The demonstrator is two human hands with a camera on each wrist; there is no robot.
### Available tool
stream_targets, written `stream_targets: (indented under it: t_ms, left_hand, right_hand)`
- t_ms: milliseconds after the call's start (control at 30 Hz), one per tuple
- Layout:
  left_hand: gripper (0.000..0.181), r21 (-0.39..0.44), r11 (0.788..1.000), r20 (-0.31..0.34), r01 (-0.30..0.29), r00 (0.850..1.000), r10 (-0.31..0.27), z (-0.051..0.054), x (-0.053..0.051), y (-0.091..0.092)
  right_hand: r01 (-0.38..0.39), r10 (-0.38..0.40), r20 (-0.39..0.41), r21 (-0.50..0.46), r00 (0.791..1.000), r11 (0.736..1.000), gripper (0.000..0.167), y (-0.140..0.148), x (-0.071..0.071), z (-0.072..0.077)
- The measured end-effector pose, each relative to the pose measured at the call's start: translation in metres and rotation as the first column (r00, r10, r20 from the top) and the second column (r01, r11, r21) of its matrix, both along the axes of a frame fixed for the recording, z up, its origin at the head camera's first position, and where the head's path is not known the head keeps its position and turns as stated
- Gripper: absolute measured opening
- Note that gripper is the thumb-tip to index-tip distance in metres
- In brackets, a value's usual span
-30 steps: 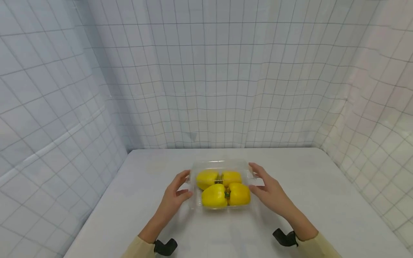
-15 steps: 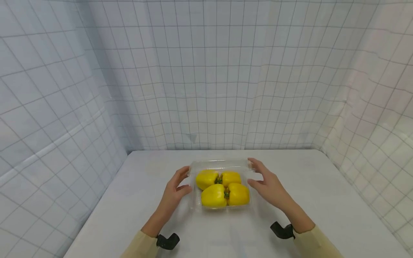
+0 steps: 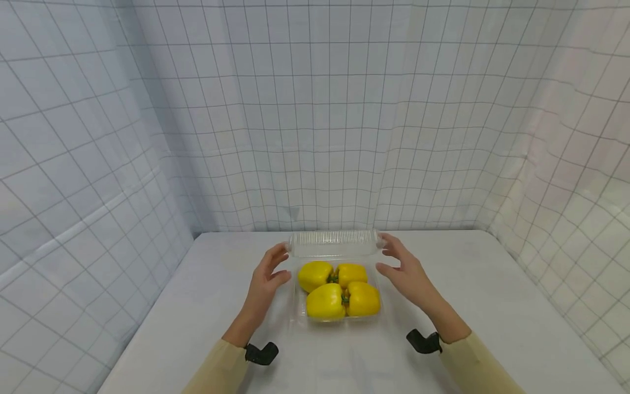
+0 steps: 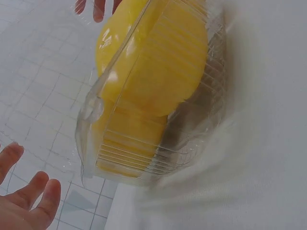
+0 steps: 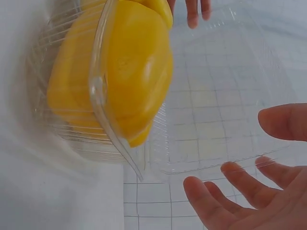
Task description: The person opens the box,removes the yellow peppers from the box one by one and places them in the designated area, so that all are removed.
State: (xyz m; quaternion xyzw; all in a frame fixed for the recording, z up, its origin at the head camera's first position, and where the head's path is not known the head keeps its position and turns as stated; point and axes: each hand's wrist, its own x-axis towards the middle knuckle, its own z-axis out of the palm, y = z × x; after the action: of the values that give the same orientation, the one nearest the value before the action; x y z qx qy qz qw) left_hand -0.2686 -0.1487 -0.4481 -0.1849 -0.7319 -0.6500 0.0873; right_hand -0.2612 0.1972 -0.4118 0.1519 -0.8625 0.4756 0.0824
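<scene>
While the loosely spread left hand [image 3: 261,284] and right hand [image 3: 410,279], gripping nothing, flank the lid [image 3: 332,246], opening the box [image 5: 98,91] of peppers [image 3: 326,301] on the table [image 3: 197,328] seems underway, likely needing a farther push back.

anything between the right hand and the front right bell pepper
The clear container's right wall stands between the right hand and that yellow bell pepper; from above nothing visible does, the lid being raised at the far side.

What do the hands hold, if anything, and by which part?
A hold cannot be confirmed: the left hand and right hand are at opposite side edges of the transparent, rectangular plastic lid.
</scene>
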Motion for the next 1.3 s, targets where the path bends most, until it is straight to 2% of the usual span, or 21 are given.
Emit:
stream_targets:
  t_ms: [133,267,433,533,633,967,1033,1300]
  left_hand:
    - [0.054,0.027,1.0,-0.015,0.008,1.0,-0.008,-0.001,-0.009,0.0]
    - [0.043,0.064,0.998,-0.005,0.019,1.0,-0.019,-0.004,-0.019,-0.002]
    - [0.035,0.07,0.997,0.029,0.031,0.999,-0.033,-0.008,-0.025,-0.004]
    - [0.04,0.06,0.997,0.023,0.042,0.999,-0.044,-0.01,-0.027,-0.005]
    - [0.046,0.043,0.998,0.023,0.044,0.999,-0.045,-0.014,-0.03,-0.005]
    - [0.055,-0.008,0.998,0.1,0.056,0.993,-0.055,-0.028,-0.038,-0.003]
    - [0.059,-0.014,0.997,0.119,0.076,0.99,-0.074,-0.027,-0.037,-0.002]
    - [0.069,-0.029,0.993,0.148,0.118,0.983,-0.112,-0.043,-0.04,0.0]
  right_hand:
    - [-0.016,0.017,0.002,-0.118,1.0,0.993,0.056,0.001,-0.007,-0.003]
    - [-0.036,0.035,-0.007,-0.237,0.999,0.971,0.048,0.003,-0.014,-0.009]
    - [-0.058,0.055,-0.019,-0.301,0.998,0.952,0.034,0.005,-0.02,-0.017]
    - [-0.068,0.066,-0.019,-0.291,0.998,0.954,0.031,0.005,-0.023,-0.022]
    - [-0.076,0.076,-0.01,-0.269,0.997,0.96,0.036,0.005,-0.026,-0.026]
    - [-0.107,0.116,0.039,-0.196,0.992,0.975,0.056,0.004,-0.037,-0.041]
    - [-0.104,0.114,0.046,-0.174,0.992,0.979,0.058,0.005,-0.038,-0.043]
    - [-0.105,0.108,0.032,-0.071,0.994,0.992,0.068,0.006,-0.044,-0.056]
